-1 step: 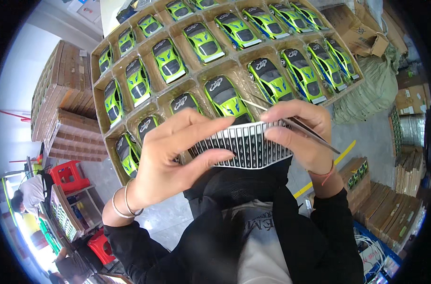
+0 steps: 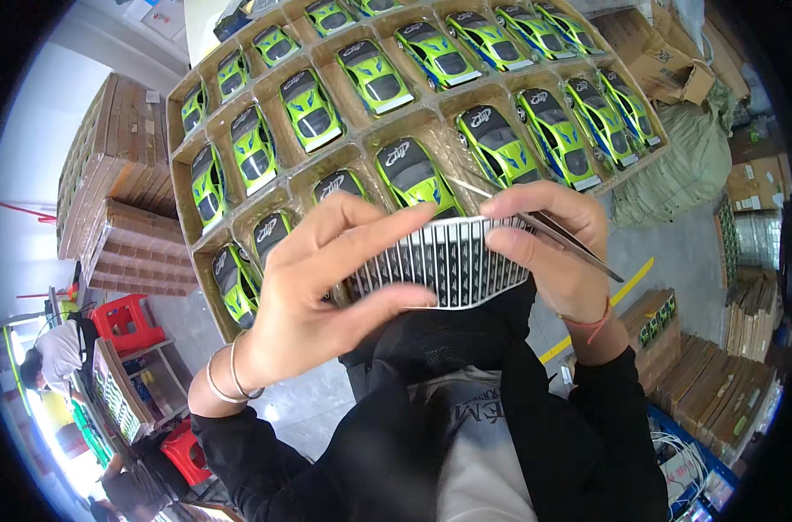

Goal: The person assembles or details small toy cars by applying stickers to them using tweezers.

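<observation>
A curved sheet of small black-and-white stickers (image 2: 452,261) is held up in front of me, over the near edge of a tray of toy cars. My left hand (image 2: 326,270) grips its left part between thumb and fingers. At its right end, the thumb and forefinger of my right hand (image 2: 557,244) pinch the sheet. That same hand keeps metal tweezers (image 2: 578,248) tucked in it, their tips pointing up-left toward the cars. Just beyond the sheet lies a green toy car (image 2: 422,187) with a dark front panel.
The compartmented brown tray (image 2: 358,139) holds many green cars in rows. Stacked cartons (image 2: 122,174) stand at left, near a red stool (image 2: 128,324). Flattened cardboard (image 2: 718,383) is piled at right. A co-worker (image 2: 52,361) is at the far left.
The sticker sheet has bowed and tilted slightly between my hands, its lower right edge rising a little. My left thumb has shifted slightly; the tweezers stay in my right hand.
</observation>
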A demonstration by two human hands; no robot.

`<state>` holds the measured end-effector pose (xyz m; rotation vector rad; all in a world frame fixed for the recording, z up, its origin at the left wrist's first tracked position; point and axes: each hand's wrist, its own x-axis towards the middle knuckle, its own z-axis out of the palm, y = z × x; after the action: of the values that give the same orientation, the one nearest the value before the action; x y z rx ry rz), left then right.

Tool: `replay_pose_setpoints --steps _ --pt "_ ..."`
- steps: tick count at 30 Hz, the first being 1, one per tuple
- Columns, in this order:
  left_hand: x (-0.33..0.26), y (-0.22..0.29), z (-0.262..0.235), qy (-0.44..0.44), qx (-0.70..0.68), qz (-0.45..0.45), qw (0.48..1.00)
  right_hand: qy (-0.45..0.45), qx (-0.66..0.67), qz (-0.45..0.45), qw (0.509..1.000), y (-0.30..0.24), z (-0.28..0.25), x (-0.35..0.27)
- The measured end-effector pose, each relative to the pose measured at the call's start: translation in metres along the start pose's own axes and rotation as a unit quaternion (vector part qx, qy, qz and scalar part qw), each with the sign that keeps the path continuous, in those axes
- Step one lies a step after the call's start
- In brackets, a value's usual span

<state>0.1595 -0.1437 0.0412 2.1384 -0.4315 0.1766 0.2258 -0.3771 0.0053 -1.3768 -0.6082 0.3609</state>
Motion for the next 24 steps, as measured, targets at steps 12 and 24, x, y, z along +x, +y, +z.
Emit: replay_pose_setpoints --steps 12,24 --pt "-0.012 -0.008 -0.002 0.024 -0.052 -0.039 0.998 0.058 0.111 0.066 0.99 0.018 0.023 -0.009" --pt "-0.022 -0.009 -0.014 0.046 0.136 0.038 0.989 0.095 0.149 0.047 0.983 0.01 0.023 -0.009"
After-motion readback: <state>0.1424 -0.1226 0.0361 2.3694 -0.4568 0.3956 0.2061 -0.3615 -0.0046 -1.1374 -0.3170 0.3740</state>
